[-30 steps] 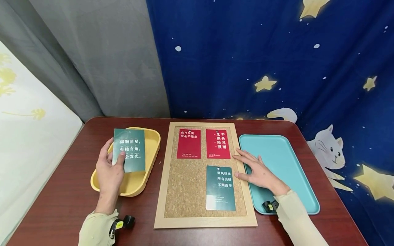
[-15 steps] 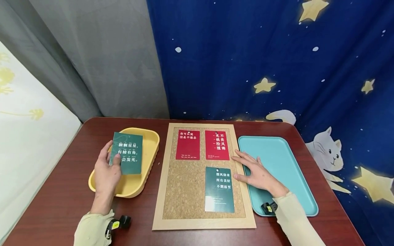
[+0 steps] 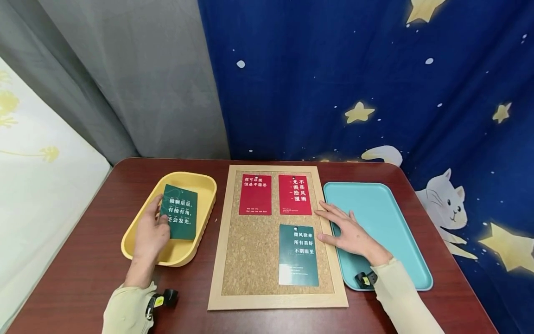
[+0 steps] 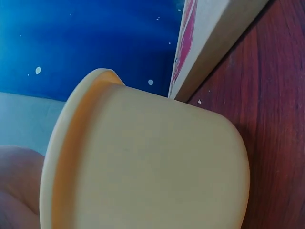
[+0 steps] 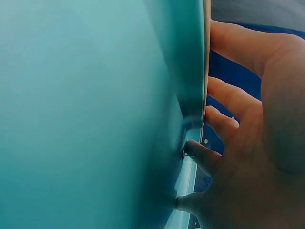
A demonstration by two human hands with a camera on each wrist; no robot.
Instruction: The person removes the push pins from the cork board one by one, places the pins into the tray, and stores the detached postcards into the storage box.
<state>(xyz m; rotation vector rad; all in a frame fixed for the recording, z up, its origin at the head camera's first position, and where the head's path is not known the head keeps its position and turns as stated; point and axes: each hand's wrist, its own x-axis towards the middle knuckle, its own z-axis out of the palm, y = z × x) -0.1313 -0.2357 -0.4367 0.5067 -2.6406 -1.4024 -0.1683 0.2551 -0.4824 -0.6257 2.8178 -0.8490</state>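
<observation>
A dark green card [image 3: 181, 212] with white writing lies in the yellow basket [image 3: 210, 185], slightly turned, its printed face up. My left hand [image 3: 151, 234] is over the basket's left part, thumb and fingertips right at the card's left edge, the writing uncovered. In the left wrist view part of the hand [image 4: 19, 188] shows past the basket's rim. My right hand [image 3: 348, 232] rests with spread fingers on the right frame of a cork board [image 3: 250, 260]. Two red cards [image 3: 255, 197] and another green card [image 3: 298, 260] are fixed to it.
A turquoise tray [image 3: 375, 208] lies right of the board, partly under my right forearm. The brown table [image 3: 83, 260] carries everything. Behind its far edge hang a grey curtain [image 3: 167, 93] and a blue star-patterned curtain [image 3: 292, 93].
My left hand has lowered the green card into the basket, and its thumb has slid off the card's front to the left edge. My right hand stays on the board's frame.
</observation>
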